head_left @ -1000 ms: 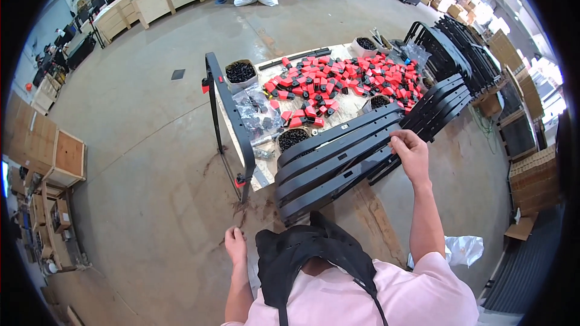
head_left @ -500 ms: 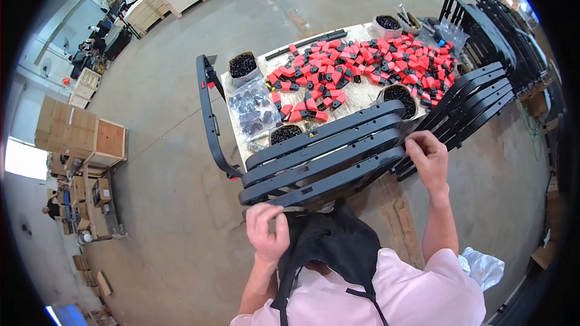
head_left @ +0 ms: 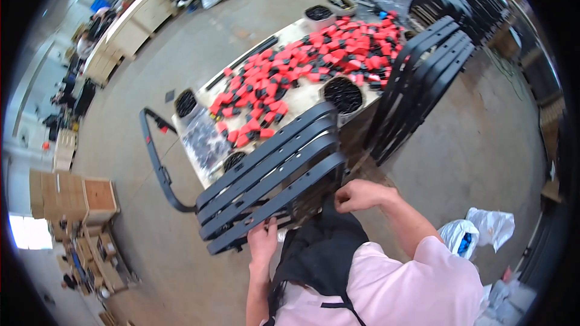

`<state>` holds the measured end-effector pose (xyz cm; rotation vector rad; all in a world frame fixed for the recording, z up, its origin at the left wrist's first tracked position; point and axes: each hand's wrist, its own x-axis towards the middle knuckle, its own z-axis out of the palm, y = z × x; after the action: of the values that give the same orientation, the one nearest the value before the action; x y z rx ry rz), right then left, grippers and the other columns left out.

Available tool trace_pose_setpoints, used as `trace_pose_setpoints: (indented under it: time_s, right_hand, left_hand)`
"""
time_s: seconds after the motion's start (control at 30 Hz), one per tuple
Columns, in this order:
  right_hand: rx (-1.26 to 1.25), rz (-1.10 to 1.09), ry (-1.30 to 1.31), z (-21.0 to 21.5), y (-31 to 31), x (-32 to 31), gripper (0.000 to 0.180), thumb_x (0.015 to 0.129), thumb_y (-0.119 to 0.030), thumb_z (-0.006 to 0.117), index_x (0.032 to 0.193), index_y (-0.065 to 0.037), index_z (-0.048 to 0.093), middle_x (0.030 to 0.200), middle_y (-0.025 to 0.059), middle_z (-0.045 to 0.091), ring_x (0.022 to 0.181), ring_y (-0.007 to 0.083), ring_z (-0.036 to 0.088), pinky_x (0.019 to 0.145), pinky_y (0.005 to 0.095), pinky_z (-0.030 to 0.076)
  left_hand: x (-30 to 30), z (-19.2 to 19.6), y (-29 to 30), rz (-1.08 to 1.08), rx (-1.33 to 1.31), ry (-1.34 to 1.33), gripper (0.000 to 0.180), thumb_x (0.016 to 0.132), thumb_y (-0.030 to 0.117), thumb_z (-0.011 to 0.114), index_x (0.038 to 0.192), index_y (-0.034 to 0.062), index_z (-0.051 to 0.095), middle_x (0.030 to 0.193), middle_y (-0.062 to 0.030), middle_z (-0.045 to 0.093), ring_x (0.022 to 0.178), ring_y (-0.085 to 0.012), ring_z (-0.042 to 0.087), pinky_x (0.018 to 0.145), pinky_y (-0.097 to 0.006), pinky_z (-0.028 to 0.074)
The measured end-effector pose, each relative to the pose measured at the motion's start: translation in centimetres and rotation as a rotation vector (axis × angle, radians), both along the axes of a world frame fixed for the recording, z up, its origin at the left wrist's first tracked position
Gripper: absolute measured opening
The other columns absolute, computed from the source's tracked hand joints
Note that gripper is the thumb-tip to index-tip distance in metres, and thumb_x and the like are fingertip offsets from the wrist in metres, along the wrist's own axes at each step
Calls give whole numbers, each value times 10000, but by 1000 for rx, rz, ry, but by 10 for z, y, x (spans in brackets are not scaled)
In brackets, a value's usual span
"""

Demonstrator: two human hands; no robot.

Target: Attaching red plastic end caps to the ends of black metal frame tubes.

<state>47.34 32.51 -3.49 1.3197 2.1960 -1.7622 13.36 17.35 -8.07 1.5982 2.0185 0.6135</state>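
Several black curved metal frames lean side by side against the near edge of a wooden-topped table (head_left: 295, 98). My left hand (head_left: 262, 242) is at the lower edge of the nearest frame (head_left: 284, 198), its fingers curled up against the bar. Close to that frame's right end, in front of my black apron, my right hand (head_left: 357, 195) is closed with fingertips pressed together. Whatever sits between those fingertips is hidden. A heap of red-and-black plastic pieces (head_left: 338, 48) covers much of the tabletop.
A second stack of black frames (head_left: 417, 84) leans at the table's right; a single frame (head_left: 158, 166) stands at its left. Tubs of small black parts (head_left: 343, 95) and a clear bag of parts (head_left: 208, 136) lie on top. White plastic bags (head_left: 459, 236) sit on the floor at right.
My view has swung, shifting the table up and left. My right hand has come down off the frames' right end toward my apron; my left hand has moved under the nearest frame's edge.
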Motion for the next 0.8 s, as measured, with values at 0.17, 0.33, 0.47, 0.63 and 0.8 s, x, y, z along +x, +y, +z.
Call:
trace_pose_setpoints:
  time_s: [0.17,0.33,0.47,0.63,0.8]
  right_hand:
    - [310,-577,-77,-14,61,78,237,854,-206,735,995,-25,794,900,164,781,858,278,775,807,408,597]
    - [586,-681,-135,-61,148,56,258,891,-220,710,1072,-46,769,1014,189,778,1009,394,747,882,487,586]
    - [782,-662,-272,-107,200,37,245,905,-199,690,1092,-48,738,1105,205,757,1089,405,726,941,525,579]
    - [753,-537,-372,-129,215,38,205,894,-184,686,1060,-70,727,1128,199,710,1092,433,706,922,554,582]
    - [711,-579,-264,-136,222,48,182,868,-197,708,1005,-78,730,1087,184,703,1079,407,693,938,521,564]
  left_hand:
    - [14,-2,-8,6,-61,-83,262,1043,201,657,1237,43,737,1144,-170,743,992,-317,732,895,-403,574]
    - [23,-16,-17,16,-162,-54,290,1048,239,653,1244,47,748,1159,-146,743,968,-279,728,893,-381,575]
    - [21,-20,-14,35,-165,-27,297,1044,239,653,1253,50,748,1177,-147,746,997,-290,734,918,-395,575]
    - [22,-15,-10,112,-229,-34,297,1039,248,642,1234,56,758,1199,-155,744,1096,-314,724,978,-416,562]
    - [21,-34,-17,173,-219,-116,306,1046,267,649,1238,55,758,1196,-161,750,1084,-312,736,964,-418,569]
